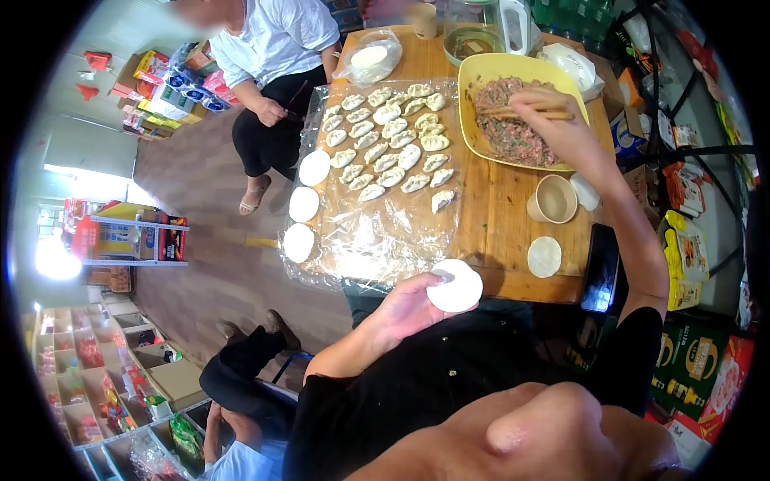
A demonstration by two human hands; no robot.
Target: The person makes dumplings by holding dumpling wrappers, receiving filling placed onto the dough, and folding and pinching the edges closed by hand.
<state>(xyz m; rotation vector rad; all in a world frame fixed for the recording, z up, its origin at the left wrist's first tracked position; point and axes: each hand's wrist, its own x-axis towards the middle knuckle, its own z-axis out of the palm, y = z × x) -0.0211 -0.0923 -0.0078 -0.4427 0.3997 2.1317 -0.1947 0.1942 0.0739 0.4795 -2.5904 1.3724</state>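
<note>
My left hand (407, 309) holds a round white dumpling wrapper (455, 287) at the table's near edge, thumb on top of it. Over the yellow bowl (468, 132), my right hand (555, 120) is closed around wooden chopsticks (513, 111), their tips at the minced meat filling (513, 144). Left of the bowl, several folded dumplings (391, 128) lie in rows on clear plastic film (377, 228). Three loose wrappers (304, 204) lie along the film's left edge. Another wrapper (545, 256) rests on the wood below a paper cup (553, 199).
A phone (600, 268) lies at the right edge of the wooden table (497, 208). At the back stand a clear pitcher (473, 36) and a bagged stack of wrappers (369, 58). One person (277, 48) sits at the far left; another (249, 401) sits at lower left.
</note>
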